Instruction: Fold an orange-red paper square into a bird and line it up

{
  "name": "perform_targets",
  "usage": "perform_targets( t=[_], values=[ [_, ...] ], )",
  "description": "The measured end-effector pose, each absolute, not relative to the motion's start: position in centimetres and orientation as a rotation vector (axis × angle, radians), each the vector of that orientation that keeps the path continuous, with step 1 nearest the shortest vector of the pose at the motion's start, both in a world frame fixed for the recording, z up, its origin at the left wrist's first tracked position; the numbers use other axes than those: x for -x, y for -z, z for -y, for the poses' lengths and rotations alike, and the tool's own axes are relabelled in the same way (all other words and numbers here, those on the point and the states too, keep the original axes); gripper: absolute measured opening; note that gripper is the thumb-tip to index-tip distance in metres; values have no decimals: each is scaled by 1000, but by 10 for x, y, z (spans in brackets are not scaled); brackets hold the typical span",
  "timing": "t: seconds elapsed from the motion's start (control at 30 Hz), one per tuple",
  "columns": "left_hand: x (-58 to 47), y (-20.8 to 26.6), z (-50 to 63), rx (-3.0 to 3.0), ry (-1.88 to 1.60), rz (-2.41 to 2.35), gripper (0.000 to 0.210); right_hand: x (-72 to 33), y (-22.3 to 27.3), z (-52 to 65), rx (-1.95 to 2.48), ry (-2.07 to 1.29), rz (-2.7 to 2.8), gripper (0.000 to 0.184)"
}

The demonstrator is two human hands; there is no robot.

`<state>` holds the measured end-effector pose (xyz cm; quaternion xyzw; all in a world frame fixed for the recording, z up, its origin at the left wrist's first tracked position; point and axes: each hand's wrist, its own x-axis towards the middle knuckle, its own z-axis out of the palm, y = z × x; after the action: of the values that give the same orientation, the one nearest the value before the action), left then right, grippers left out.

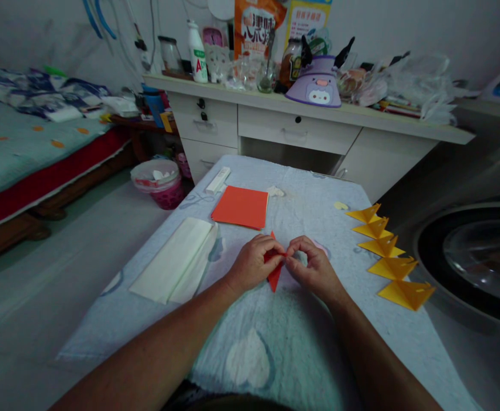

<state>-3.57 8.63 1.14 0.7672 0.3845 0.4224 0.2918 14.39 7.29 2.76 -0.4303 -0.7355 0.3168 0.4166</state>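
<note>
A small folded piece of red origami paper [274, 278] is pinched between my two hands over the table. My left hand [256, 260] is closed on its left side, covering much of it. The thumb and forefinger of my right hand [312, 265] pinch its right tip, and the fingertips of both hands almost meet there. Pointed ends of the paper stick out above and below my left fingers. Just beyond my hands lies a stack of square orange-red paper sheets [242, 206]. Several folded yellow paper figures [393, 266] stand in a row on the right.
The table has a pale blue heart-patterned cloth [318, 200]. On its left lie a folded whitish cloth or paper [173, 260] and a narrow white box [218, 180]. Behind is a cluttered white desk [271, 128]; a pink bin [164, 194] stands left, a round-doored machine [485, 257] right.
</note>
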Motion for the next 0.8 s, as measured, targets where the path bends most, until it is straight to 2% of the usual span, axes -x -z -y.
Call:
perform_targets(
  t=[0.27, 0.4, 0.63, 0.8],
  values=[
    [35, -10, -88, -2014, -1154, -1030, 14, -141, -24, -72, 1039, -789, 1726, 2],
    [34, -9, -88, -1946, -1147, -1064, 11, -143, -21, -73, 1089, -750, 1744, 11],
    [32, -8, -86, -1783, -1133, -1091, 21, -139, -17, -74, 1100, -694, 1813, 5],
    [33, -7, -87, -1849, -1081, -1104, 17, -138, -17, -75, 1078, -683, 1810, 3]
  ],
)
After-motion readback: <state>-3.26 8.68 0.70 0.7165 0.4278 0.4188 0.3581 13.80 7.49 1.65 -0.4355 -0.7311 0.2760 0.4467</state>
